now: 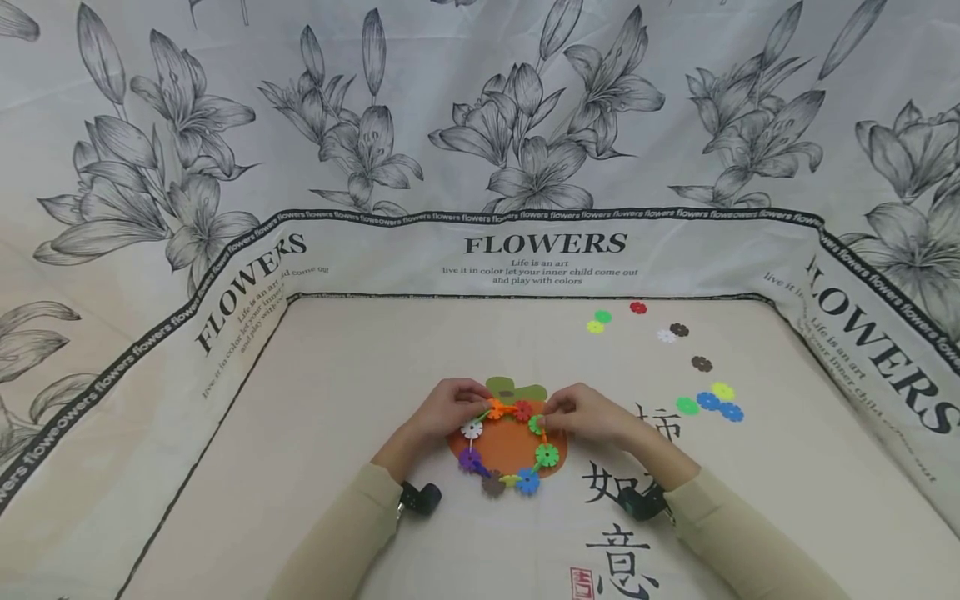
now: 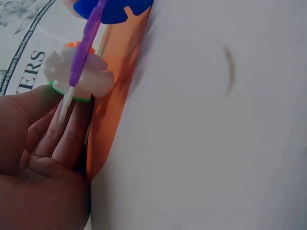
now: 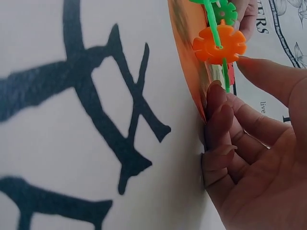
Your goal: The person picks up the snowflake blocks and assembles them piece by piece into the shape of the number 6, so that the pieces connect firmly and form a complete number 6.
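Disc ring (image 1: pixel 547 456) over orange print (image 1: pixel 506 447)

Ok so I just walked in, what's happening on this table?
A person is working with both hands on a ring of colorful notched discs, above an orange fruit picture on the tablecloth. The left hand pinches the ring's upper left, and the right hand grips its upper right. It looks like a loop, though fingers cover part of it, so I can't tell whether it's fully joined. More loose discs lie farther off to the right.
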`<state>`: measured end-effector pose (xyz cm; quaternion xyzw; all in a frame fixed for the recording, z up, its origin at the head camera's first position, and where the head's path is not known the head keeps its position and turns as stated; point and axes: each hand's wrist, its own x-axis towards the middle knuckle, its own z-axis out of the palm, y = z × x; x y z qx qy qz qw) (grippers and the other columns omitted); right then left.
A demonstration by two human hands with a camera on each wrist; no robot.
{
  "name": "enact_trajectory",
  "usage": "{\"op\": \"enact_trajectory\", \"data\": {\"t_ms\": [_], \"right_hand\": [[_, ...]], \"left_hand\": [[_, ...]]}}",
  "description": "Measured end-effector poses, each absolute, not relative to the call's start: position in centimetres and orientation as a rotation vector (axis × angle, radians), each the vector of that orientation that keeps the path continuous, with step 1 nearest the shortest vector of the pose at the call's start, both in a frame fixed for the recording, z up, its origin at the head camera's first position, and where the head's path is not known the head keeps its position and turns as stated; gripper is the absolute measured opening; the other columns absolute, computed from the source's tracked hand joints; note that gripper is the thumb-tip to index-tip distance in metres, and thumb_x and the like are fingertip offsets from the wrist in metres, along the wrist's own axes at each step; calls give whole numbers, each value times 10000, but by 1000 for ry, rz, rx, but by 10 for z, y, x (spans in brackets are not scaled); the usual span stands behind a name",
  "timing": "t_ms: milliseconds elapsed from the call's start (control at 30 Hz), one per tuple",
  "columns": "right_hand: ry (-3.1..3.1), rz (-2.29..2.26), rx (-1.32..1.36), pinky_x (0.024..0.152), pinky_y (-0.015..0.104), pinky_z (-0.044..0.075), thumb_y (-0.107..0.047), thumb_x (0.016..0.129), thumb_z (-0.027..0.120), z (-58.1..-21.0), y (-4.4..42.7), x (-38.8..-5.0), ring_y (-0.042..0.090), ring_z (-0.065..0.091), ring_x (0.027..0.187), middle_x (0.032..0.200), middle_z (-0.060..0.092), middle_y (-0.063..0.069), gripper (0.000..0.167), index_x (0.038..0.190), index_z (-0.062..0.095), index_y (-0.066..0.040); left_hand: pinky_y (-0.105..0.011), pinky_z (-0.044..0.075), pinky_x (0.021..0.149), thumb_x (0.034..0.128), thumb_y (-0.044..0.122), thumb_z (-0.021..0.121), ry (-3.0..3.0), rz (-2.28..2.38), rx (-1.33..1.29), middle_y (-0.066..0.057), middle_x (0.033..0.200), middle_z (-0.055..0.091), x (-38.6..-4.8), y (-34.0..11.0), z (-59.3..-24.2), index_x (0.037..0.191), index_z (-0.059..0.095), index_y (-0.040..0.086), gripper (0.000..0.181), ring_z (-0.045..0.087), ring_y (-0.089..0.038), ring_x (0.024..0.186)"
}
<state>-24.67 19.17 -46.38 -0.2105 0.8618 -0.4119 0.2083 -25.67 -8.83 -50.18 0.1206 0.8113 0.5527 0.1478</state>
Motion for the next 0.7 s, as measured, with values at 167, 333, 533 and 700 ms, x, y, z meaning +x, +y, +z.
{"op": "enact_trajectory", "data": {"t_ms": [167, 333, 533, 700], "right_hand": [[2385, -1154, -572, 714, 310, 442, -184, 965, 692, -463, 192, -248, 192, 539, 816, 870, 687, 35, 170, 986, 749, -26], [2381, -1163, -552, 698, 303, 442, -156, 962, 685, -462, 191, -247, 186, 534, 795, 855, 670, 35, 148, 978, 745, -21], [2369, -1168, -543, 692, 293, 431, -150, 960, 683, -462, 191, -246, 177, 526, 788, 849, 663, 34, 147, 970, 743, -17], [2360, -1172, -535, 691, 286, 425, -140, 963, 680, -462, 191, -246, 176, 525, 787, 848, 664, 41, 142, 964, 738, -11]], "left_hand": [[-306, 561, 849, 976, 174, 707, 2322, 1594, 331, -19, 982, 744, -258, -89, -503, 1126, 737, 77, 182, 686, -141, 911], [-321, 565, 869, 976, 187, 709, 2328, 1594, 331, -22, 990, 745, -259, -89, -504, 1137, 733, 76, 197, 692, -147, 923], [-323, 564, 871, 977, 178, 702, 2313, 1604, 298, -23, 994, 747, -257, -89, -501, 1134, 734, 78, 189, 691, -150, 932], [-319, 563, 865, 976, 176, 702, 2293, 1621, 287, -27, 997, 746, -256, -89, -500, 1134, 733, 75, 190, 688, -153, 934]]}}
